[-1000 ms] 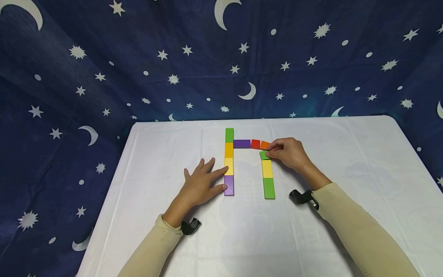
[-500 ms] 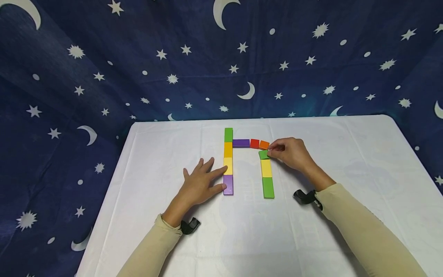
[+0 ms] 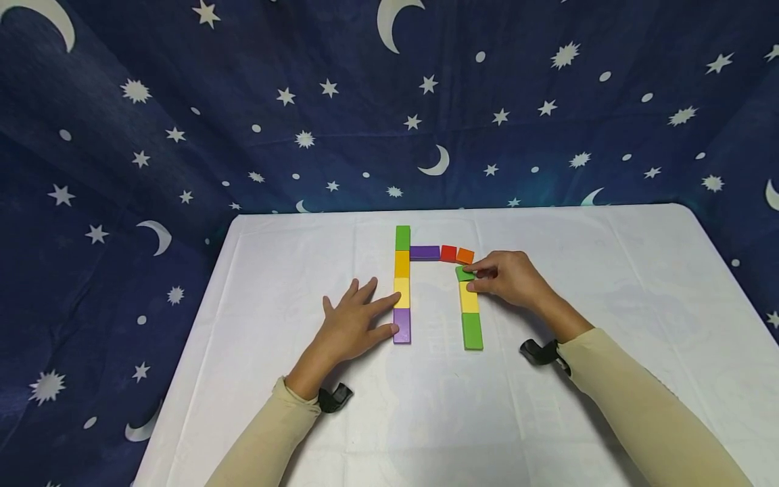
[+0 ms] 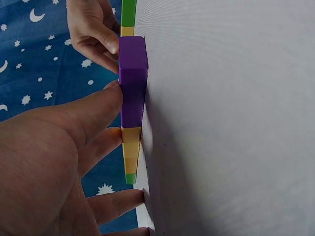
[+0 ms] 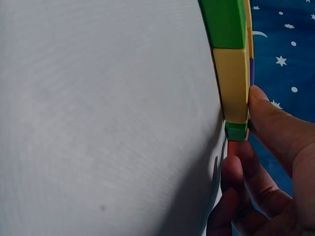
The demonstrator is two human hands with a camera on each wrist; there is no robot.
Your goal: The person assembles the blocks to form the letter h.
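Observation:
A left column of flat blocks holds a green block (image 3: 403, 237), an orange-yellow block (image 3: 402, 264), a yellow block (image 3: 402, 287) and a purple block (image 3: 402, 327). My left hand (image 3: 349, 328) lies beside it with spread fingers, index tip on the yellow block and thumb on the purple one. From the column's upper part a dark purple block (image 3: 425, 253), a red block (image 3: 448, 253) and an orange block (image 3: 465, 256) run right. My right hand (image 3: 514, 281) holds a small green block (image 3: 464, 274) between index finger and thumb, the thumb overlapping a second yellow block (image 3: 468, 301).
A larger green block (image 3: 473, 331) ends the right column at its near end. Everything lies on a white-covered table (image 3: 438, 419). A dark blue curtain (image 3: 341, 169) with moons and stars hangs behind and at the sides.
My right hand has shifted slightly toward me, from the orange and small green blocks to the small green and yellow ones. The orange block sits a little straighter. My left hand stays put.

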